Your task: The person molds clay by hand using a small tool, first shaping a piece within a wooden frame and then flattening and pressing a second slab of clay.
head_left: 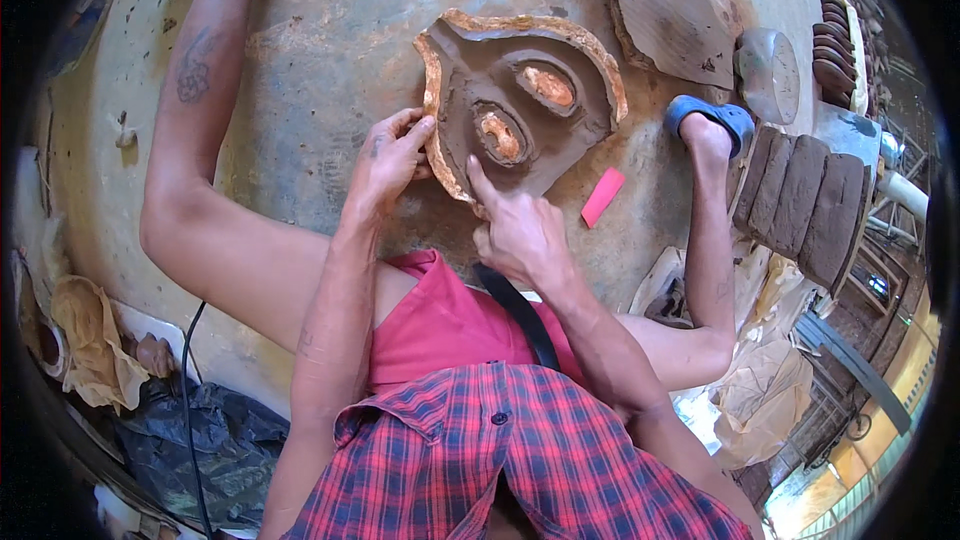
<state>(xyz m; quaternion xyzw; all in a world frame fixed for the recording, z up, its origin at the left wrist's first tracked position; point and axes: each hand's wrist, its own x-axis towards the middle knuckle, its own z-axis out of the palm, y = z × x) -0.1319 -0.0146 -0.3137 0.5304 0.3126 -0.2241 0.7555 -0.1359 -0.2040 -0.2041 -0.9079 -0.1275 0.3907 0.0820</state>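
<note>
On the floor (330,60), well in from its left edge, lies a mould (432,78); the left hand (383,162) pinches its rim, the right hand (522,230) extends an index finger onto the clay (548,145), other fingers curled, contents unclear.

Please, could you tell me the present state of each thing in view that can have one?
Left hand: fingers bent, touching mould's left rim.
Right hand: index finger extended onto clay lining.
Mould: open-topped, lined with clay.
Clay lining: spread around two exposed orange patches.
Red strip: flat, apart from mould.
Clay slab: lying flat, uneven-edged.
Blue shoe: worn.
Black plastic sheet: crumpled.
Brown paper, at left: crumpled.
</note>
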